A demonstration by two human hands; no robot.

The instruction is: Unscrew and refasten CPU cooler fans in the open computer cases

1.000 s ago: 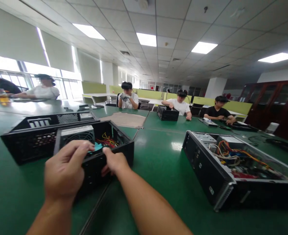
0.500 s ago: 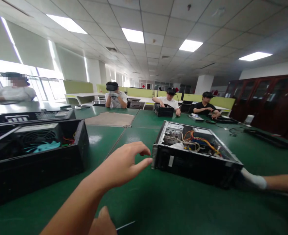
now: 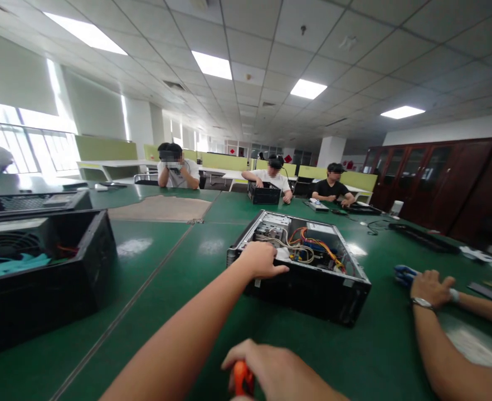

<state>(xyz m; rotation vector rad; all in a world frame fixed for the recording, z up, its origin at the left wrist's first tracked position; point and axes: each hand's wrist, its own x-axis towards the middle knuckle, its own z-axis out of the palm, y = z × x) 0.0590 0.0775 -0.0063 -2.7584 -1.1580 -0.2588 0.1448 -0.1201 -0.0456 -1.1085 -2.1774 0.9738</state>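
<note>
My left hand (image 3: 262, 260) is bent over the near top rim of an opened black computer case (image 3: 308, 295), near its left corner. Its fingers curl inside the rim and the thumb lies along the outer wall. White, orange and yellow cables (image 3: 302, 250) and metal drive bays show inside the case. Lower down, close to me, my right hand (image 3: 274, 367) is closed around an orange-handled screwdriver (image 3: 243, 379). Only part of the handle shows; its shaft is hidden from this angle.
Another open computer case (image 3: 40, 295) with a turquoise fan stands left. At right, a neighbour's hand (image 3: 432, 288) rests near a blue item (image 3: 405, 275). A brown sheet (image 3: 162, 209) lies on the green table (image 3: 145, 262). Several people sit across, one behind a small black case (image 3: 264, 195).
My left hand has moved right and onto the case's rim. My right hand has come further into view with the screwdriver. The neighbour's arm has moved away from the case's right corner.
</note>
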